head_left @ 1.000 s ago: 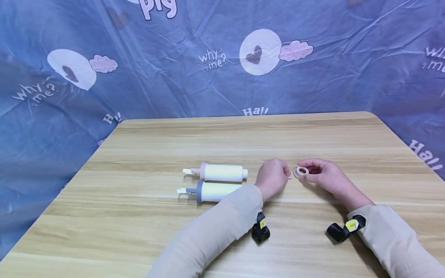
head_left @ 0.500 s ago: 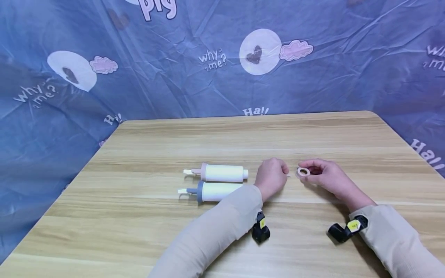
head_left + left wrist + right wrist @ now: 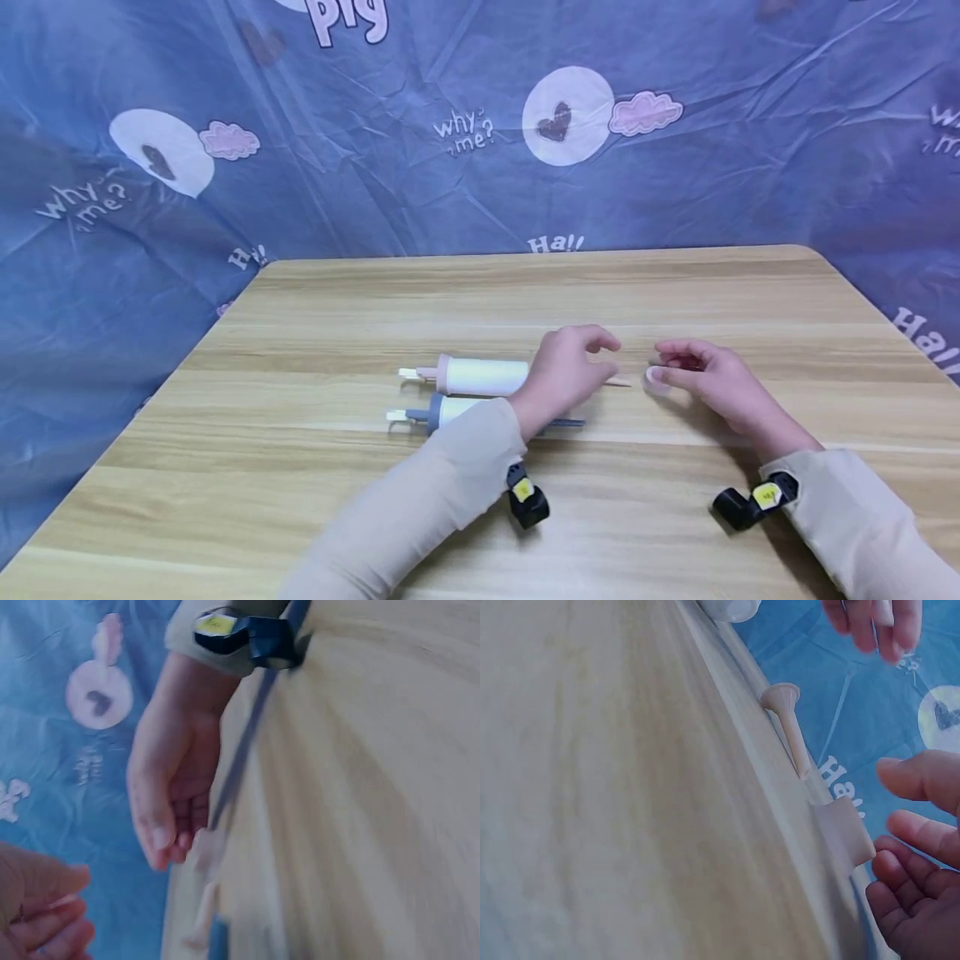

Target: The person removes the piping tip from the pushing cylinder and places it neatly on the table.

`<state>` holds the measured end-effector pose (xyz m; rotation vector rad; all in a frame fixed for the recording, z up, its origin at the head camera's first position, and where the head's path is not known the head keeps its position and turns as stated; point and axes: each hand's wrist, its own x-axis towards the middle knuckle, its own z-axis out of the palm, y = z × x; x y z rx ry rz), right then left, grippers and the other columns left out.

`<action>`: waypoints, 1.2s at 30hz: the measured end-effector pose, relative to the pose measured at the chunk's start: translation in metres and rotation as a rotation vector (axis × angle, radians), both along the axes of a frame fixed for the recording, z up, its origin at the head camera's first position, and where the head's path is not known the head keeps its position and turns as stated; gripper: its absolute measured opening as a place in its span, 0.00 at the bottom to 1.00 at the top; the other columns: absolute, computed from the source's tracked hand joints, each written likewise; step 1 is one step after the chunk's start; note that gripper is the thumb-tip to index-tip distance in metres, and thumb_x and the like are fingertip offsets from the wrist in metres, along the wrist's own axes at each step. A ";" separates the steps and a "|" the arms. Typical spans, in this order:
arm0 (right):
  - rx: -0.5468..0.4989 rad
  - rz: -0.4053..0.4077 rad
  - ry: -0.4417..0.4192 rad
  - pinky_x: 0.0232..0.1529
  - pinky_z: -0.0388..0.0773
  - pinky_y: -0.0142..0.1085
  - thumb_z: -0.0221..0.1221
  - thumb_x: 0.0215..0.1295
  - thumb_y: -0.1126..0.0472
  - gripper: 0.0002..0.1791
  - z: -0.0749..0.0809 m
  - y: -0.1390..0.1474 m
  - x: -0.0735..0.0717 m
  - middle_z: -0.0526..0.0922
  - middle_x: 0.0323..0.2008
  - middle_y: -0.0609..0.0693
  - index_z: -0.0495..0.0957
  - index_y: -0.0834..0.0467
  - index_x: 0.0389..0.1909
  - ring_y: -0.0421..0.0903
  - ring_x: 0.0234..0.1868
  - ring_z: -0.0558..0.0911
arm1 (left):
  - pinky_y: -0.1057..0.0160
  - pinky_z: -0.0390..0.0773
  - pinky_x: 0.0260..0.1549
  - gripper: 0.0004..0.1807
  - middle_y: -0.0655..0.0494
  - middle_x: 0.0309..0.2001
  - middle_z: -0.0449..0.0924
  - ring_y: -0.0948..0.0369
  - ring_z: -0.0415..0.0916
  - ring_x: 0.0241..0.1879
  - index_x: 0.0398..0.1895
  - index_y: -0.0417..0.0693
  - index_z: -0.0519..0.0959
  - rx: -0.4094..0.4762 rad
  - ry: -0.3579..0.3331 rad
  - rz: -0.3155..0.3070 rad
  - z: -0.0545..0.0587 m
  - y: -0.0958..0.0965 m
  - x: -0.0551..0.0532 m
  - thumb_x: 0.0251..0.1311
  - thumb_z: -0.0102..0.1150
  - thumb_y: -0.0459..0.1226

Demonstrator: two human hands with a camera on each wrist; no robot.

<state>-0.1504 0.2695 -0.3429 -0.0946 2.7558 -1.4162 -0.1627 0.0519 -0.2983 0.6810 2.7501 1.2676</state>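
Note:
My left hand hovers over the table with thumb and fingers spread, holding nothing. Below its fingertips lies a small pink piece, a narrow stem flaring into a round end. My right hand is beside a short round cap with a pink rim, which sits on the table. In the right wrist view its fingers are loosely bent next to the cap and not gripping it; whether they touch is unclear. A thin blue stick shows past my left wrist.
Two white cylinders lie side by side to the left: one with a pink collar, one with a blue collar. My left hand and forearm cover their right ends. A blue patterned cloth hangs behind the wooden table.
My left hand has let go of the pink piece, spread its fingers and moved up and left, uncovering the blue stick. My right hand's fingers have loosened from the cap.

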 end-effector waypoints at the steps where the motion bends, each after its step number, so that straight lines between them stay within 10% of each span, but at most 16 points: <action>1: -0.008 -0.008 0.009 0.39 0.68 0.21 0.60 0.60 0.51 0.31 0.001 -0.001 0.000 0.77 0.49 0.58 0.69 0.66 0.58 0.26 0.38 0.72 | 0.71 0.73 0.46 0.13 0.61 0.44 0.83 0.65 0.76 0.46 0.44 0.51 0.82 0.035 -0.015 -0.012 0.002 -0.007 0.000 0.53 0.64 0.35; 10: -0.065 -0.010 0.092 0.39 0.69 0.17 0.60 0.61 0.54 0.26 0.014 -0.009 0.004 0.77 0.40 0.28 0.71 0.65 0.56 0.23 0.40 0.73 | 0.68 0.73 0.48 0.17 0.54 0.50 0.80 0.62 0.76 0.48 0.50 0.47 0.79 0.104 -0.129 -0.159 0.012 -0.073 0.001 0.56 0.62 0.36; 21: -0.164 0.076 0.108 0.37 0.74 0.22 0.60 0.62 0.59 0.21 0.018 -0.032 0.007 0.80 0.42 0.32 0.73 0.67 0.53 0.29 0.41 0.77 | 0.67 0.73 0.49 0.20 0.57 0.49 0.81 0.62 0.76 0.49 0.51 0.46 0.79 -0.041 -0.125 -0.280 0.012 -0.128 0.008 0.53 0.65 0.38; 36: -0.179 0.107 0.106 0.39 0.73 0.21 0.59 0.62 0.59 0.21 0.016 -0.044 0.011 0.79 0.41 0.30 0.73 0.66 0.53 0.28 0.43 0.76 | 0.65 0.71 0.53 0.21 0.54 0.49 0.81 0.60 0.75 0.52 0.49 0.45 0.80 -0.249 0.056 -0.405 -0.005 -0.144 0.013 0.49 0.68 0.37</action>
